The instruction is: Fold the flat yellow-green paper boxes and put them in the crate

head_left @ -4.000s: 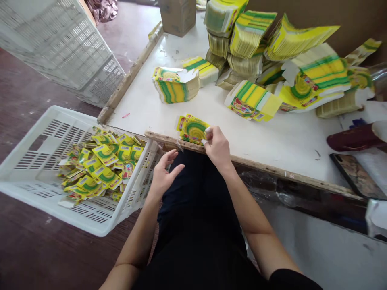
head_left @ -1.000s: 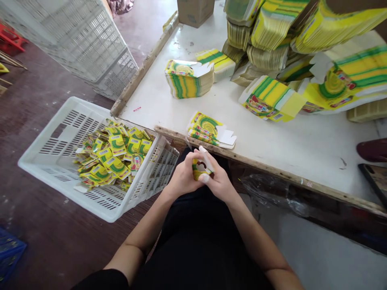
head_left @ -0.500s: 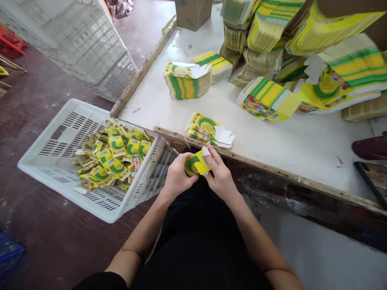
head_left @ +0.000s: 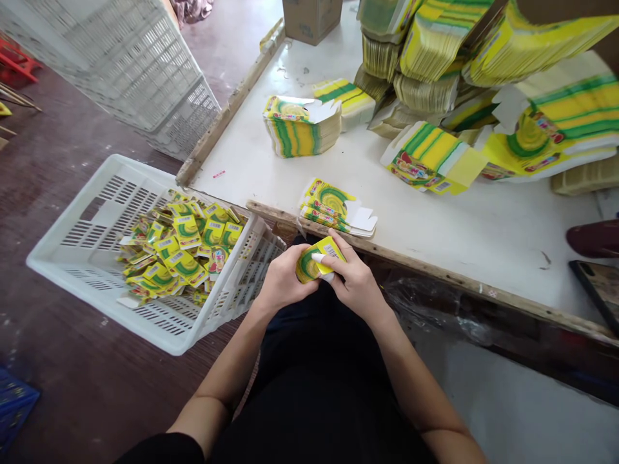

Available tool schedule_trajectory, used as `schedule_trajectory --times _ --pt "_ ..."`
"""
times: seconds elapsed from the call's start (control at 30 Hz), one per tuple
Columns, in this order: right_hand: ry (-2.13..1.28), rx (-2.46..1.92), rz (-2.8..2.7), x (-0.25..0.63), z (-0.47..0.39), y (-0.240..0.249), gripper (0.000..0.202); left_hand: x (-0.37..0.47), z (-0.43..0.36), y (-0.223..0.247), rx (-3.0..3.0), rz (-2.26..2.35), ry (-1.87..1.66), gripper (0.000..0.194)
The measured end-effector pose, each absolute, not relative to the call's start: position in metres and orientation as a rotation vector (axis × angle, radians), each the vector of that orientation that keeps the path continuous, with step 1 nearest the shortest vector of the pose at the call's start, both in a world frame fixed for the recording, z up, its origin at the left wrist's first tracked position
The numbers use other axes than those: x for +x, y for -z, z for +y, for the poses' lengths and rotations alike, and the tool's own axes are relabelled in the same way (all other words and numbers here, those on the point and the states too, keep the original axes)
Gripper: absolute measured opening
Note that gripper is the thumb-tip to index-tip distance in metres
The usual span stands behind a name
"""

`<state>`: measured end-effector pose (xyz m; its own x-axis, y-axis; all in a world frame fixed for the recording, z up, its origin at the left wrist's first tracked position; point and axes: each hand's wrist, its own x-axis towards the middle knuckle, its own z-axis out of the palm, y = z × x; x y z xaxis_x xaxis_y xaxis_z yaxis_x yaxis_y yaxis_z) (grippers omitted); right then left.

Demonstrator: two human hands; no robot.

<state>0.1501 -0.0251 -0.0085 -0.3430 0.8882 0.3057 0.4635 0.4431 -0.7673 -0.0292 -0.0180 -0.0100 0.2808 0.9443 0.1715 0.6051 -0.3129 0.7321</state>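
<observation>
A small yellow and green carton point(head_left: 309, 263) is held between my two hands, just in front of the table edge. My left hand point(head_left: 285, 277) grips its left end, thumb below and fingers above. My right hand point(head_left: 353, 277) closes on the other end, with fingers across the face near the barcode; one fingertip has a white covering. Just beyond, a few flat cartons point(head_left: 331, 200) with white flaps lie at the table edge. To my left, a white plastic crate point(head_left: 111, 309) contains many similar cartons point(head_left: 184, 245).
Stacks of flat cartons point(head_left: 428, 55) stand at the back right of the white table point(head_left: 464, 238). A smaller stack point(head_left: 302, 132) is nearer the middle. A cardboard box point(head_left: 312, 19), white crates point(head_left: 145, 71) and a phone point(head_left: 597, 283) are also around.
The yellow end flap that stuck out has been folded over, and the barcode now shows on the carton. My right fingers have moved left across its face.
</observation>
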Motion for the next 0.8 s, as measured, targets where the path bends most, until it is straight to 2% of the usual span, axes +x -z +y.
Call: schedule_trajectory --times 0.57,0.8 --pt "-0.725 -1.203 -1.998 0.1485 -0.0289 0.0097 0.042 -0.0282 -0.0138 0.0076 2.039 1.358 -0.828 0.048" --pt "-0.740 -1.195 -2.025 0.1526 -0.0268 0.0088 0.027 -0.0284 -0.0146 0.0086 2.005 1.355 -0.771 0.045"
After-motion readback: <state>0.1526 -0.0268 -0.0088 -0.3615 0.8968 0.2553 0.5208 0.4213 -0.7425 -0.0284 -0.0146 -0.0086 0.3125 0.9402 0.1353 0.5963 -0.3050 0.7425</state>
